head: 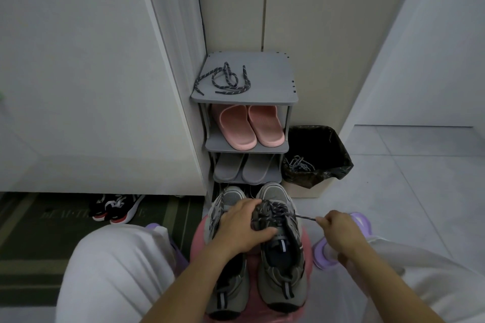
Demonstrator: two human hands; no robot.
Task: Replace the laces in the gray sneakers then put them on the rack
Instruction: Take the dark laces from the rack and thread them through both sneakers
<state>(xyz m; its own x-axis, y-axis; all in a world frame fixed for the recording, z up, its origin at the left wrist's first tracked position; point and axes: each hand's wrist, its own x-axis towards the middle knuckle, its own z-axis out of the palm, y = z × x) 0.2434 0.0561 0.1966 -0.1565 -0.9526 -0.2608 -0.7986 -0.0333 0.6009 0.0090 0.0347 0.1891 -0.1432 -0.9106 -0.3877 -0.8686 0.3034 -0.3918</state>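
Two gray sneakers stand side by side on a pink stool (307, 269) between my knees. The right sneaker (282, 265) carries a dark speckled lace (275, 211) threaded through its eyelets. My left hand (242, 228) grips this sneaker over the laced part. My right hand (334, 227) pinches the free end of the lace and holds it taut out to the right. The left sneaker (227, 288) is partly hidden under my left arm. A second dark speckled lace (225, 81) lies loose on the top shelf of the gray rack (267, 81).
Pink slippers (248, 126) and gray slippers (242, 168) fill the rack's middle shelves. A bin with a black bag (328, 155) to the right of the rack holds pale old laces (299, 164). Black-and-red shoes (115, 208) lie on a dark mat at left.
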